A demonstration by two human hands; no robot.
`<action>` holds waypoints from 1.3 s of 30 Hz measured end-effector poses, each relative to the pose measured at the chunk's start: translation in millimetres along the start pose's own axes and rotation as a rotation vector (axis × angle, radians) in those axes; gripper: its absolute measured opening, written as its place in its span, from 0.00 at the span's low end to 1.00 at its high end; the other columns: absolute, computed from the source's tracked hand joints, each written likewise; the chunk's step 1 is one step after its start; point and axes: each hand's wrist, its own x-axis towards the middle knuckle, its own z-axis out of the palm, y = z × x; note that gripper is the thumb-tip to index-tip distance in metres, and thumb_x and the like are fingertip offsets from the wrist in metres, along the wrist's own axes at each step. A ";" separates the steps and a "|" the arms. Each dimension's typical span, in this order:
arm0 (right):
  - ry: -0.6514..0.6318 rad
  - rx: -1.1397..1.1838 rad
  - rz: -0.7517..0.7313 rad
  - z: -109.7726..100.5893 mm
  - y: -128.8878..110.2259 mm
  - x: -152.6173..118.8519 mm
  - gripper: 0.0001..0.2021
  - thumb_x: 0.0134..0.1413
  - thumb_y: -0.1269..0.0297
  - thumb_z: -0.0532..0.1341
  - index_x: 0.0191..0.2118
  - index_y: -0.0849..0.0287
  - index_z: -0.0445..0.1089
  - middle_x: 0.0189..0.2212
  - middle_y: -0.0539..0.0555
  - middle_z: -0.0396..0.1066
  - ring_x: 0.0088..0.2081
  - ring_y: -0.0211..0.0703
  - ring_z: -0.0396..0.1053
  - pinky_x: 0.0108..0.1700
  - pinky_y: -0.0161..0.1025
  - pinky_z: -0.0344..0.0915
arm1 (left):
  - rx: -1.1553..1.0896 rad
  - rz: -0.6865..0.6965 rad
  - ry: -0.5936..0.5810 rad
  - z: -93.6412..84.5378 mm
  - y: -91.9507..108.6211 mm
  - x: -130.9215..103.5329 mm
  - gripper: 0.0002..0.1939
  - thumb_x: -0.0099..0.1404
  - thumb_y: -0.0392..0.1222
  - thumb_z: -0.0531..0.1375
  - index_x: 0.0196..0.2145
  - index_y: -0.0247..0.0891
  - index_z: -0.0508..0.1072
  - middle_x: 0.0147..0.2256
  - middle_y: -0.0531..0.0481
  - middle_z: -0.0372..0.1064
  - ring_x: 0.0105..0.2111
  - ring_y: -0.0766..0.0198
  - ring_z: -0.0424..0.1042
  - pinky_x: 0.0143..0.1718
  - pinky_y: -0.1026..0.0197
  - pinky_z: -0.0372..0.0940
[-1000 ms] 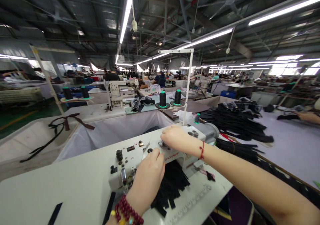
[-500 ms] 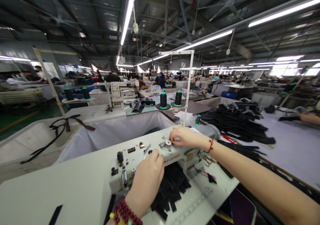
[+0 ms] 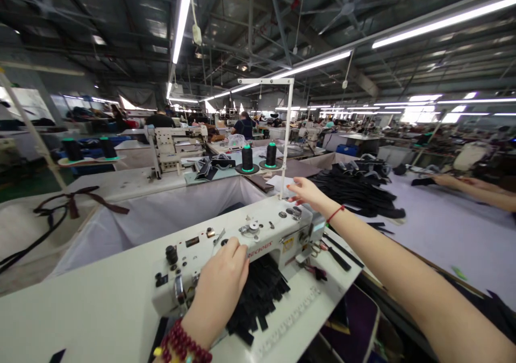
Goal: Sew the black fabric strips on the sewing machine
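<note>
A white sewing machine [image 3: 264,242] stands on a pale table in front of me. My left hand [image 3: 223,277] rests at the front of its top, fingers curled and pressed together; whatever they hold is hidden. My right hand [image 3: 308,192] is raised over the machine's right end beside the white thread-stand pole [image 3: 285,151], its fingers stretched and apart with nothing visible in them. Between the hands lies a round bobbin winder [image 3: 253,226] on the machine top. Black fabric strips [image 3: 258,293] lie bunched under the machine arm.
Two black thread cones [image 3: 247,158] stand behind the machine. A cloth-lined bin [image 3: 161,220] lies beyond the table. Black fabric pieces [image 3: 355,188] are piled on the right-hand table, where another person's arm [image 3: 471,189] reaches in. Black-handled scissors [image 3: 336,255] lie near the machine's right end.
My right hand has left the bobbin winder, moved back toward the thread-stand pole and spread its fingers. The left hand keeps its place on the machine. The view has swung to the right.
</note>
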 end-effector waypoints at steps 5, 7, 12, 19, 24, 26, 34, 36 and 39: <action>0.068 0.039 -0.017 17.0 -16.5 5.5 0.19 0.65 0.62 0.48 0.31 0.64 0.73 0.19 0.53 0.70 0.21 0.40 0.70 0.26 0.35 0.69 | 0.029 0.016 0.015 3.0 2.3 -0.8 0.06 0.70 0.33 0.52 0.41 0.38 0.68 0.39 0.48 0.66 0.35 0.57 0.73 0.35 0.55 0.70; 0.116 0.011 -0.049 9.4 -20.2 -1.3 0.16 0.64 0.62 0.50 0.37 0.63 0.73 0.28 0.56 0.74 0.26 0.42 0.72 0.32 0.38 0.71 | 0.037 0.027 0.033 4.9 2.1 -0.8 0.06 0.70 0.33 0.52 0.41 0.39 0.68 0.39 0.48 0.66 0.34 0.57 0.73 0.34 0.55 0.69; 0.146 -0.316 -0.200 -10.1 14.6 -85.4 0.14 0.64 0.60 0.54 0.50 0.59 0.69 0.48 0.62 0.70 0.43 0.48 0.71 0.49 0.45 0.66 | 0.005 0.065 0.128 11.3 -1.3 0.5 0.05 0.70 0.34 0.53 0.42 0.38 0.67 0.38 0.49 0.66 0.34 0.58 0.73 0.34 0.56 0.68; -0.136 -0.564 -0.105 57.6 108.7 -205.2 0.07 0.59 0.72 0.57 0.34 0.59 0.72 0.32 0.57 0.74 0.34 0.47 0.72 0.34 0.37 0.68 | -0.012 0.119 0.248 19.2 -4.6 1.8 0.08 0.71 0.38 0.48 0.46 0.38 0.64 0.40 0.45 0.67 0.36 0.55 0.73 0.35 0.55 0.66; -0.169 -0.618 -0.018 74.4 130.3 -208.5 0.12 0.57 0.81 0.53 0.35 0.61 0.71 0.37 0.62 0.75 0.40 0.52 0.73 0.42 0.44 0.70 | -0.074 0.130 0.269 21.5 -7.7 3.8 0.07 0.72 0.40 0.48 0.43 0.39 0.65 0.39 0.46 0.66 0.36 0.55 0.72 0.36 0.54 0.65; -0.180 -0.583 -0.026 71.1 124.0 -213.1 0.13 0.57 0.81 0.52 0.37 0.60 0.71 0.35 0.59 0.75 0.38 0.49 0.75 0.41 0.42 0.71 | -0.104 0.124 0.283 21.5 -8.8 4.3 0.07 0.72 0.40 0.49 0.43 0.39 0.65 0.38 0.47 0.66 0.35 0.55 0.72 0.36 0.54 0.65; -0.045 -0.350 -0.209 53.6 28.4 -180.2 0.12 0.67 0.64 0.54 0.52 0.58 0.66 0.40 0.57 0.74 0.38 0.47 0.74 0.39 0.39 0.70 | -0.447 -0.006 0.233 12.2 -0.3 6.1 0.03 0.68 0.37 0.54 0.40 0.41 0.65 0.35 0.51 0.62 0.34 0.60 0.68 0.36 0.57 0.66; -0.009 -0.355 -0.294 56.6 2.2 -152.9 0.10 0.67 0.62 0.55 0.49 0.58 0.68 0.39 0.57 0.73 0.37 0.46 0.73 0.38 0.38 0.68 | -0.480 -0.024 0.231 9.7 2.8 6.8 0.04 0.67 0.35 0.54 0.40 0.41 0.66 0.35 0.51 0.62 0.34 0.60 0.67 0.37 0.57 0.65; 0.016 -0.403 -0.379 65.2 -26.4 -119.6 0.09 0.66 0.64 0.56 0.47 0.57 0.70 0.37 0.57 0.73 0.37 0.46 0.72 0.37 0.37 0.65 | -0.504 -0.030 0.230 7.3 7.2 8.5 0.05 0.66 0.33 0.54 0.39 0.41 0.66 0.35 0.51 0.62 0.35 0.60 0.66 0.38 0.57 0.65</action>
